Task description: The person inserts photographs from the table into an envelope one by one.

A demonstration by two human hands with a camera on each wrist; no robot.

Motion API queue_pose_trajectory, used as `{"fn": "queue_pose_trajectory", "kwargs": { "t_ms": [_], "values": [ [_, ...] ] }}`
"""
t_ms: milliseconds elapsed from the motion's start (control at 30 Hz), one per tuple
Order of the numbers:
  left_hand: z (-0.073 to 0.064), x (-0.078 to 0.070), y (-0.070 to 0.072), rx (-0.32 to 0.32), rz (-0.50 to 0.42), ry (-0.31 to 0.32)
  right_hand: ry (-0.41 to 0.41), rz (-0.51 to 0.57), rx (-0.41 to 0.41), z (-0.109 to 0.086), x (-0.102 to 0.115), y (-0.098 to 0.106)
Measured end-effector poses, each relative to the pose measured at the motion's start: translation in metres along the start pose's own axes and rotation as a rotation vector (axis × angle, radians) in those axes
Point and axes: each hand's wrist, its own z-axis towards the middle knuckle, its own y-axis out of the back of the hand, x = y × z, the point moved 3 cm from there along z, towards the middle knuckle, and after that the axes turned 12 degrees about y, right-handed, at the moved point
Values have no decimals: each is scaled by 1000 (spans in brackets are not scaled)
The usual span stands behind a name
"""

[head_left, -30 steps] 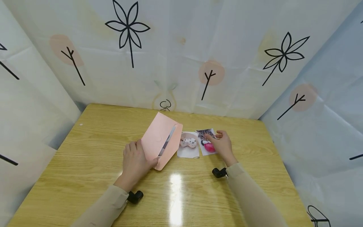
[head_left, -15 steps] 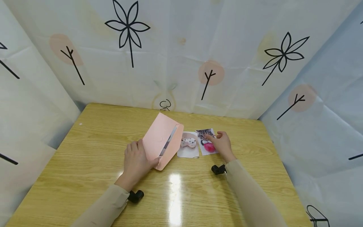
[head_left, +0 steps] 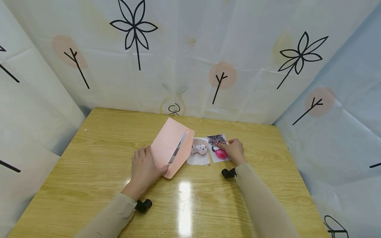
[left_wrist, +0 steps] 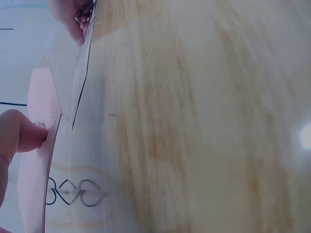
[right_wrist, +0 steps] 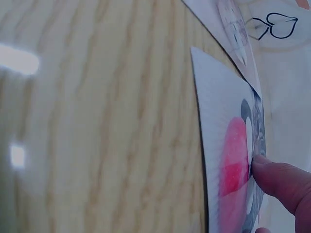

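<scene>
Pink paper envelope point(head_left: 171, 147) stands tilted on the wooden surface point(head_left: 89, 158), held up by your left hand point(head_left: 144, 170); your thumb and fingers pinch its lower left edge, so the open side faces right toward the prints. In the left wrist view your thumb point(left_wrist: 19, 133) presses against the pink edge, which seems to keep the mouth spread. A dark strip shows inside the opening; you cannot tell from these views whether it is a print already lodged there

Your right hand point(head_left: 235, 150) rests on the cat photo point(head_left: 218, 152), which lies flat on the surface just right of the envelope. Your fingers are curled, with a fingertip point(right_wrist: 279, 184) pressing the photo's far edge near the red shape; the near corner looks slightly raised off the wood in the right wrist view, probably because of that pressure

Between the cat photo and the envelope lies a second photo point(head_left: 198, 152) showing small white figures, flat, untouched, its left edge just beside the envelope

Patterned sheets point(head_left: 190, 59) enclose the surface on three sides
</scene>
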Motion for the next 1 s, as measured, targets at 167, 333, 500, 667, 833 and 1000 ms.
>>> {"fn": "queue_pose_trajectory", "kwargs": {
  "t_ms": [167, 333, 500, 667, 833, 1000],
  "values": [
    [-1, 1, -1, -8, -8, -1, -20, 3, 9, 1, 1, 1],
    [-3, 1, -2, -32, -12, -9, -40, 33, 20, 1, 0, -1],
    [-4, -1, -1, -34, -20, -5, -50, 35, 12, 1, 0, -4],
    [-3, -5, 1, -23, -27, -2, -67, 62, -3, -2, 0, -4],
    [-4, -7, 2, -14, -22, 3, -75, 105, -5, -4, -2, -3],
    [-4, -7, 2, -15, -21, 3, -38, 178, -7, -4, -6, -1]
  ]
}}
